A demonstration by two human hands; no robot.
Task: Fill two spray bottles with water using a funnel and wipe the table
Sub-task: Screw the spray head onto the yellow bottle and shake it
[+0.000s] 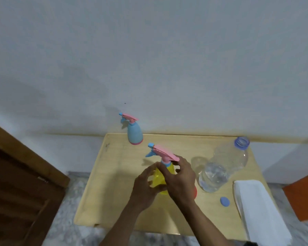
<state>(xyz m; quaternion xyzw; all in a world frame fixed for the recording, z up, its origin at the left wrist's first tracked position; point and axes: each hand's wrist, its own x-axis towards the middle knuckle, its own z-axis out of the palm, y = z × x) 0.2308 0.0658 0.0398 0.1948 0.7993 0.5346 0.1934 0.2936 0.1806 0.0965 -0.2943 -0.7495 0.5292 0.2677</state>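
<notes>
Yellow spray bottle (160, 176) stands near the counter's (114, 189) middle. Left hand (147, 186) curls round its body; right hand (180, 176) pinches the neck under the pink trigger head (164, 153), both forearms reaching in from below.

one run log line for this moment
left hand holds yellow spray bottle | right hand at its neck | water bottle uncapped

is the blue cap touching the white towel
Apart. The head view shows bare table between the blue cap and the white towel.
</notes>
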